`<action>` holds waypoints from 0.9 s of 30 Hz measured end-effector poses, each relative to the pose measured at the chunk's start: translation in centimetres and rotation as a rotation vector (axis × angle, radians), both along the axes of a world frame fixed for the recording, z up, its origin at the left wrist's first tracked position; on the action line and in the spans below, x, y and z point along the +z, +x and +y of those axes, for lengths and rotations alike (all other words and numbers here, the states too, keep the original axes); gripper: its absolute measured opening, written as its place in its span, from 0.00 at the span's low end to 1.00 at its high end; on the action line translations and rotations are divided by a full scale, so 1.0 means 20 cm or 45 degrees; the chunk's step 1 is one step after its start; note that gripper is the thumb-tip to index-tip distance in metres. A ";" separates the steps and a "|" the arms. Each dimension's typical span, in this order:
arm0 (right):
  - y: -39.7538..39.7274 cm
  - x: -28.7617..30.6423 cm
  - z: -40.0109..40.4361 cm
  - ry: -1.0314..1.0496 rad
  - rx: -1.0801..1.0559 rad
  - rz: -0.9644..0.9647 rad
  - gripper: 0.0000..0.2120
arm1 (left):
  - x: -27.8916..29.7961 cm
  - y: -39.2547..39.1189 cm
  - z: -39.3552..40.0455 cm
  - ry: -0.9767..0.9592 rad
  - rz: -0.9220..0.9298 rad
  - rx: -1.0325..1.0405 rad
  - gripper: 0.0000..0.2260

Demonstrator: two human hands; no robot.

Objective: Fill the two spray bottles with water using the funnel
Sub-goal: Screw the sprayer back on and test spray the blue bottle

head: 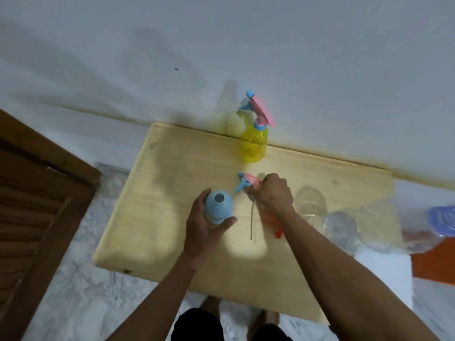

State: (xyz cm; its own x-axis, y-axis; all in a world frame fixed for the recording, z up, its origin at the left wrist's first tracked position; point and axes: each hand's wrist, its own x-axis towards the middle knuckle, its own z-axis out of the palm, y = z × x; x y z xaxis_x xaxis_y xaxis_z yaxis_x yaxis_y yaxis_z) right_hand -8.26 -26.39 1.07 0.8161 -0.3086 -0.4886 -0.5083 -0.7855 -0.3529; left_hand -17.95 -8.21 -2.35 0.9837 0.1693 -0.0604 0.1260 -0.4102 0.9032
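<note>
A light blue spray bottle (219, 207) stands on the wooden table (157, 193), its neck open with no head on it. My left hand (204, 227) is wrapped around its body. To its right, my right hand (272, 193) grips a pink and blue spray head (247, 182) lifted off the bottle, its thin dip tube (252, 222) hanging down toward the table. A yellow spray bottle (253, 143) with its pink and blue head on stands at the table's far edge by the wall. Part of a red object (278, 233), perhaps the funnel, shows under my right forearm.
Clear plastic bottles (310, 201) (341, 228) sit on the table's right side. Past the right edge are a blue object (442, 220) and an orange surface (435, 264). A brown wooden door (37, 205) stands left. My feet (211, 303) show below the table's near edge.
</note>
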 end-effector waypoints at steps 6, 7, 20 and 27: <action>0.04 -0.04 0.06 0.023 -0.142 -0.011 0.23 | -0.02 0.05 0.03 -0.053 0.010 -0.049 0.38; 0.04 -0.04 0.05 0.047 -0.170 -0.023 0.23 | -0.02 0.06 0.03 -0.059 0.008 -0.057 0.38; -0.26 0.51 -0.08 0.734 -0.338 -0.652 0.24 | 0.39 0.07 0.00 -0.646 -0.075 -0.002 0.34; -0.42 1.09 -0.12 1.103 -0.275 -1.131 0.17 | 0.76 -0.11 -0.10 -0.777 -0.235 -0.005 0.28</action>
